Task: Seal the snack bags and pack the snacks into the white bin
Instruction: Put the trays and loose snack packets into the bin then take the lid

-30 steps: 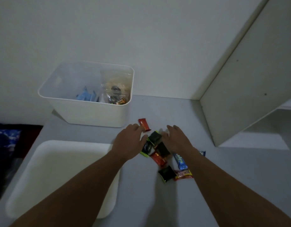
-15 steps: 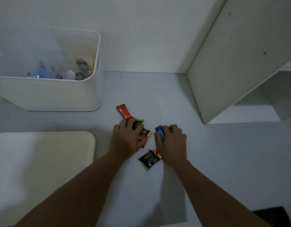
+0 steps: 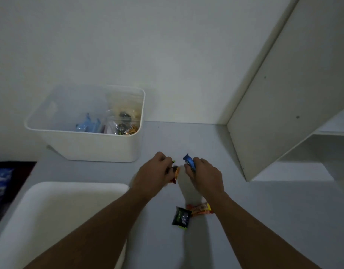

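Note:
My left hand (image 3: 153,173) is closed around a bunch of small snack packets (image 3: 174,172); orange, red and green ends stick out of the fist. My right hand (image 3: 205,174) grips a blue packet (image 3: 189,162) and more hidden under the palm. Both hands are raised above the grey table, just in front of the white bin (image 3: 93,146). A clear bag of snacks (image 3: 121,124) and blue packets (image 3: 86,126) lie in the bin. A black-and-green packet (image 3: 181,218) and an orange-yellow packet (image 3: 200,209) lie on the table beside my right forearm.
A white tray lid (image 3: 56,214) lies at the near left of the grey table (image 3: 264,220). A white cabinet panel (image 3: 287,98) with open shelves stands at the right. The wall runs behind the bin. Dark floor shows past the left table edge.
Both hands closed on the scattered packets and lifted them off the table toward the bin. Two packets stayed behind on the table.

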Motion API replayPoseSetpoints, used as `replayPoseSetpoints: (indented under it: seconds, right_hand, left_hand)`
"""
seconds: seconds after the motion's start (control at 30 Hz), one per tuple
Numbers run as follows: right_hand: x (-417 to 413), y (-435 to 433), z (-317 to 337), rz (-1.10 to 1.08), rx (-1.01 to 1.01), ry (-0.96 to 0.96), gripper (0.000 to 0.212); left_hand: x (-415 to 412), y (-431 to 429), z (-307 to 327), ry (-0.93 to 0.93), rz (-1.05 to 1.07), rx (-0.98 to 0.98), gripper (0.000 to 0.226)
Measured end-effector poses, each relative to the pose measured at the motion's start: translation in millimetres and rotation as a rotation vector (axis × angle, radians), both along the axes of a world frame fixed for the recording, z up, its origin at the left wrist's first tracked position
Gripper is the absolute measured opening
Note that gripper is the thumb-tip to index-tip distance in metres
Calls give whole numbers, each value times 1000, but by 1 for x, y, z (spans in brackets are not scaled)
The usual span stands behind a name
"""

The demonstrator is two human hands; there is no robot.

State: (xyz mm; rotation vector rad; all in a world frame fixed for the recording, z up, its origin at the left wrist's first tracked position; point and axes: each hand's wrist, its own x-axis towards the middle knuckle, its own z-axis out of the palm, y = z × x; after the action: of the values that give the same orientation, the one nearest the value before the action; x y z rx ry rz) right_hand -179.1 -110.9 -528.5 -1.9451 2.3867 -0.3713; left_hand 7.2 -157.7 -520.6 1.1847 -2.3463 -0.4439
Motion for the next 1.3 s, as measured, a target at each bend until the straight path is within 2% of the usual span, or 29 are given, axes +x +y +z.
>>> replayPoseSetpoints:
  seconds: [0.2,0.3,0.43,0.53,0.6,0.67,0.77,0.9,1.07,1.17,1.3]
  right_hand:
    - [47,-65,97,51,-73,-264,35]
    - [84,-101,131,116,-99,-424,32]
    - [131,-143,152,237,-70,-491,22]
    - [159,-157,160,255,10,-573,44]
    - [167,-163,156,209,0,-525,51]
    - [164,-168,147,141,-33,-358,46]
    - [153,-165,135,138,105,-186,36]
    - [150,-152,137,179,197,-332,42]
    - [145,-147,140,157,173,-459,42]
    - [137,-141,144,153,180,-489,43]
    - [116,-123,138,125,207,-488,56]
  left_hand:
    - [45,-40,100,122,130,-202,12]
    - [85,-65,135,149,283,-234,11]
    - [133,-100,157,107,412,-229,12]
    - [155,-124,161,74,414,-194,12]
    - [162,-136,158,73,406,-185,11]
    - [162,-143,152,70,388,-177,11]
    - [154,-148,140,48,373,-175,12]
    - [129,-155,123,-2,343,-168,21]
    - [109,-157,117,-194,322,12,39]
    - [107,-137,117,-151,396,-139,38]
    - [99,-92,109,-8,293,-390,27]
